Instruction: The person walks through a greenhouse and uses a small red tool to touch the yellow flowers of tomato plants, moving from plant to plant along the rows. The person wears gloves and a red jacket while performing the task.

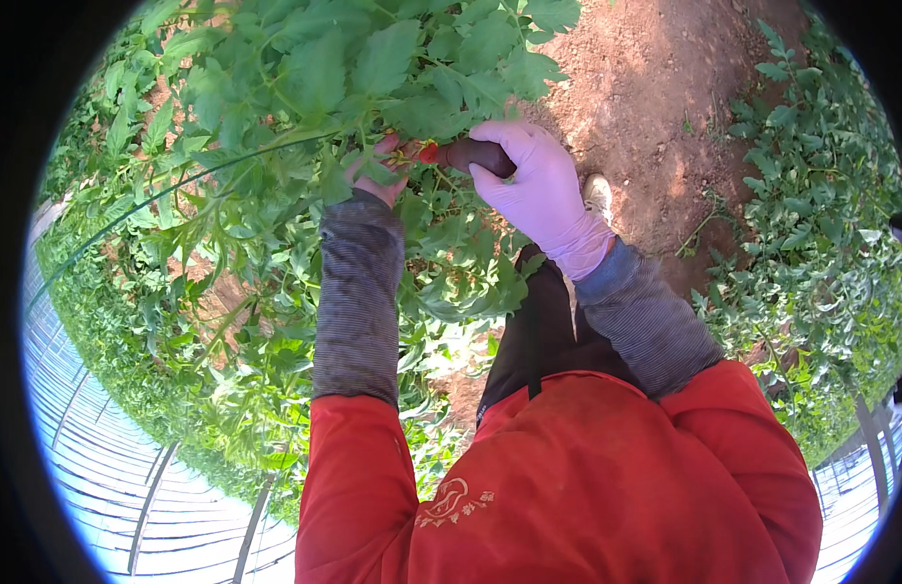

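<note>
My right hand (527, 182), in a thin pale pink glove, grips a dark brown, rounded handle-like object (483, 157). A small bright red part (428, 152) is at its left end, close to yellow tomato flowers (400, 157). My left hand (381, 171) is just left of the flowers, its fingers around or behind them. Leaves cover part of that hand, so whether it pinches the stem cannot be told. Green tomato foliage (334, 66) spreads over and around both hands. The far end of the tool is hidden among the flowers and fingers.
A dark green cord (173, 186) runs slantwise through the plants on the left. Bare reddish soil (655, 87) forms a path at the upper right, with a light shoe (597, 194) on it. Another row of plants (816, 219) lines the right side. Greenhouse ribs (151, 504) show at the lower left.
</note>
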{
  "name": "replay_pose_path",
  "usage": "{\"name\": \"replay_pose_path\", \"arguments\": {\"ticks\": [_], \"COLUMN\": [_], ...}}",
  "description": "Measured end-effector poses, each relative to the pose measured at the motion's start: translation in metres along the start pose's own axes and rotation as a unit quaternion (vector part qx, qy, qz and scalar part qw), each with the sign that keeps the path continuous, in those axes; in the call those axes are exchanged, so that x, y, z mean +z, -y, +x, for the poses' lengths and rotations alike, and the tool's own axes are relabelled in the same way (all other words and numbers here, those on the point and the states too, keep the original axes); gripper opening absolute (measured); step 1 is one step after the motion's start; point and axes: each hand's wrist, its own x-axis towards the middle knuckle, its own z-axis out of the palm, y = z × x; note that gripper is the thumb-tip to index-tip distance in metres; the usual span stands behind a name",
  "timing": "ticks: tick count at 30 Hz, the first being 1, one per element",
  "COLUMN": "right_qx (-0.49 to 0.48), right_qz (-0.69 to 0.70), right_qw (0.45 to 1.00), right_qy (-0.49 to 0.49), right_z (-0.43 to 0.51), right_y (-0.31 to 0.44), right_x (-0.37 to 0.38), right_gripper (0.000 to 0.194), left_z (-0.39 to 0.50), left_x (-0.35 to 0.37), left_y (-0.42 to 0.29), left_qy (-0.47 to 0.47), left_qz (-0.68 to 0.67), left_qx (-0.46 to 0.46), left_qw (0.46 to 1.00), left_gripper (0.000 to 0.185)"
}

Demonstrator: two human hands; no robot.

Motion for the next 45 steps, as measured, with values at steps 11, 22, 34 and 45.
{"name": "replay_pose_path", "arguments": {"ticks": [11, 22, 34, 45], "right_qx": [-0.053, -0.046, 0.282, 0.415], "right_qz": [-0.082, -0.093, 0.224, 0.387], "right_qw": [0.995, 0.991, 0.927, 0.820], "right_qy": [0.028, 0.087, 0.104, -0.071], "right_z": [-0.003, 0.013, -0.040, -0.025], "right_y": [0.001, 0.009, 0.007, -0.079], "right_x": [0.013, 0.025, -0.102, -0.260], "right_gripper": [0.030, 0.027, 0.031, 0.027], "left_z": [-0.010, 0.019, -0.040, -0.133], "left_x": [0.026, -0.014, -0.004, 0.025], "left_y": [-0.003, 0.012, -0.014, 0.045], "left_qy": [-0.083, -0.047, -0.177, -0.290], "left_qz": [0.038, 0.032, -0.043, -0.113], "left_qx": [-0.009, 0.052, -0.066, -0.041], "left_qw": [0.996, 0.997, 0.981, 0.949], "left_gripper": [0.034, 0.032, 0.042, 0.041]}}
